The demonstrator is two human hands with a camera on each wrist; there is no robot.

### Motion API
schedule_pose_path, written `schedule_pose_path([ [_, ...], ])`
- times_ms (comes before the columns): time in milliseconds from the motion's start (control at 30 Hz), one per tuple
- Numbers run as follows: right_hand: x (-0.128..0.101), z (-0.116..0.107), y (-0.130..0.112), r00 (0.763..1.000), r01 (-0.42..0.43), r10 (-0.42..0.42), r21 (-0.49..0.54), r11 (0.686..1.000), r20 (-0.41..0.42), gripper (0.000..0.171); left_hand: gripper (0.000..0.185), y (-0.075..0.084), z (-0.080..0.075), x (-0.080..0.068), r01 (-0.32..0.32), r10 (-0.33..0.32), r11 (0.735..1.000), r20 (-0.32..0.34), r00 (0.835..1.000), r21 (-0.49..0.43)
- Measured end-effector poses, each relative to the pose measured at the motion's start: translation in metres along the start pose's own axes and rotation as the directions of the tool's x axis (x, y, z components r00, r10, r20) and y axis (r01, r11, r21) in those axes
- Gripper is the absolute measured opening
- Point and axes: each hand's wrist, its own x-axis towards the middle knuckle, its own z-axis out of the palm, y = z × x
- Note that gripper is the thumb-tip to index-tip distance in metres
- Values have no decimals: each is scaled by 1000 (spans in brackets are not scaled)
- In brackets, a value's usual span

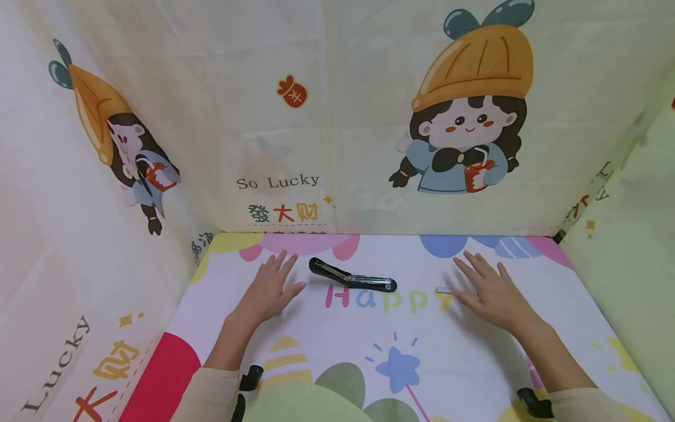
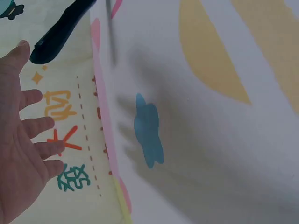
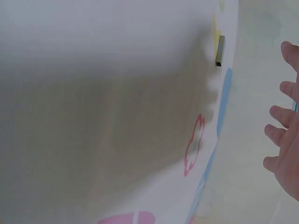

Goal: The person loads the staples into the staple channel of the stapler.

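Note:
A black stapler (image 1: pixel 352 278) lies opened out on the table, its top arm swung back to the left and its metal parts showing. In the left wrist view one rounded black end of the stapler (image 2: pixel 56 39) appears near the thumb. A short strip of staples (image 1: pixel 443 290) lies to the right of the stapler; the right wrist view shows the staple strip (image 3: pixel 220 51) too. My left hand (image 1: pixel 270 288) hovers left of the stapler with fingers spread, holding nothing. On the other side my right hand (image 1: pixel 491 291) is held out, thumb near the staple strip, fingers relaxed and nothing in them.
A white printed cloth (image 1: pixel 453 357) with colourful shapes and the word "Happy" covers the table. Cream printed fabric (image 1: pixel 364 117) rises as a wall behind it, with more fabric at both sides. Black straps (image 1: pixel 251 378) sit at the wrists.

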Motion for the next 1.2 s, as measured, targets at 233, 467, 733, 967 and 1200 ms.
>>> schedule_pose_path([
  [233,2,7,0,998,54,-55,34,998,28,67,75,7,1,3,29,-21,973,37,999,-228],
  [467,5,14,-3,995,94,-99,123,988,31,66,69,9,6,9,14,-12,955,9,1000,-295],
  [733,10,22,-6,990,52,-79,223,974,113,71,64,11,14,19,59,-70,903,-9,998,-426],
  [967,18,28,-7,989,39,-74,258,966,130,67,60,15,18,24,58,-77,809,-9,997,-585],
  [1200,25,33,-6,992,89,-107,245,965,62,57,55,16,24,30,68,-103,711,-8,995,-700],
])
